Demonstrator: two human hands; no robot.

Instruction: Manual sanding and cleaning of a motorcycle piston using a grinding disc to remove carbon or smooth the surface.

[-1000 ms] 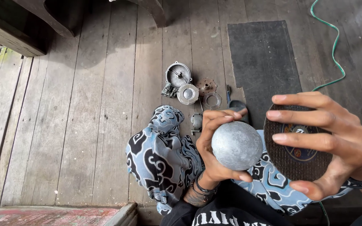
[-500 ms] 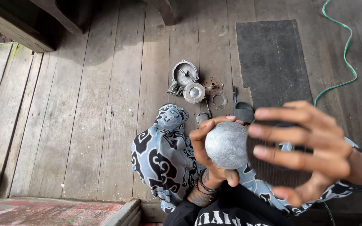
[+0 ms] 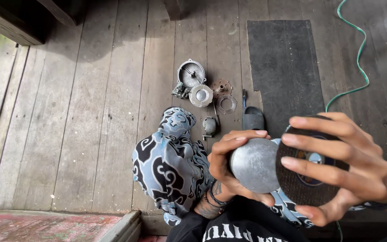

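Observation:
My left hand (image 3: 229, 168) grips a round grey metal dome (image 3: 252, 164), fingers curled over its top and bottom edges. My right hand (image 3: 341, 168) holds a dark round abrasive disc (image 3: 307, 183) with a pale centre, fingers spread across its face. The disc overlaps the dome's right side and touches it. Both are held above my lap, over blue, black and white patterned trousers (image 3: 169, 163).
On the grey plank floor ahead lie several metal parts: a round housing (image 3: 191, 74), a pale disc-shaped part (image 3: 201, 95), a rusty flange (image 3: 221, 87), a ring (image 3: 226, 104) and a small grey piece (image 3: 209, 126). A dark mat (image 3: 285, 67), a green hose (image 3: 359, 67) and a sandal (image 3: 252, 120) sit right.
My right hand has brought the abrasive disc leftward until it overlaps the dome. The view has drifted, so the floor parts appear slightly higher and further left.

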